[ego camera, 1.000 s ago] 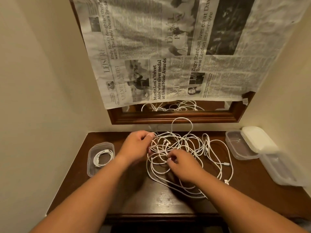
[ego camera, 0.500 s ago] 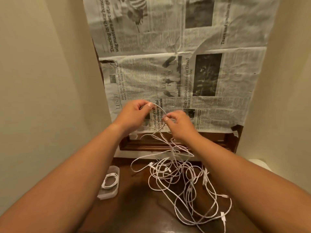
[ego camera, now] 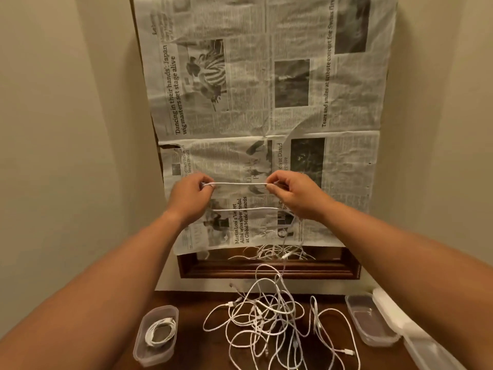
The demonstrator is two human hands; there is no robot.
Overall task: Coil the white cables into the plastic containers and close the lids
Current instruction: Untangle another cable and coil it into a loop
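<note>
My left hand (ego camera: 190, 197) and my right hand (ego camera: 297, 194) are raised in front of the newspaper, each pinching one white cable (ego camera: 240, 184). Two runs of it stretch level between them, and a strand hangs from the right hand to the tangled pile of white cables (ego camera: 269, 319) on the dark wooden table (ego camera: 194, 300). At the left stands an open plastic container (ego camera: 156, 335) with a coiled white cable (ego camera: 160, 331) inside. An empty open container (ego camera: 369, 320) sits at the right.
A newspaper sheet (ego camera: 266, 116) covers a wood-framed mirror (ego camera: 266, 271) on the back wall. A white lid (ego camera: 392, 311) and another clear container (ego camera: 432, 353) lie at the table's right edge. Cream walls close in on both sides.
Both hands rose from the pile with one cable, then moved apart, pulling it taut into level runs. The view tilted upward.
</note>
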